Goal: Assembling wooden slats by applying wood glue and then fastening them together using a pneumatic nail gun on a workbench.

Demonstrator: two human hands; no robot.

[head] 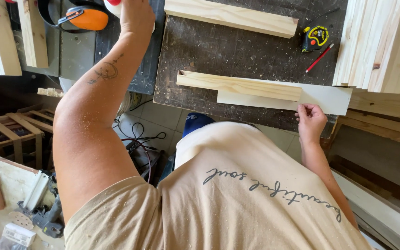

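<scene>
The right hand (310, 121) pinched the near edge of a thin pale board (320, 98) on the bench (237, 51), light, stiff, best gripped by its edges, while the left hand (135, 16) clasped something white, barely visible.

Soft even daylight; sharp focus; mild wide-angle bending at edges.

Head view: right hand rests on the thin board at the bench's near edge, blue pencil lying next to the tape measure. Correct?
Not quite. The pencil beside the tape measure is red, not blue, as the head view shows. The rest holds: the right hand rests on the thin board at the near edge of the bench.
</scene>
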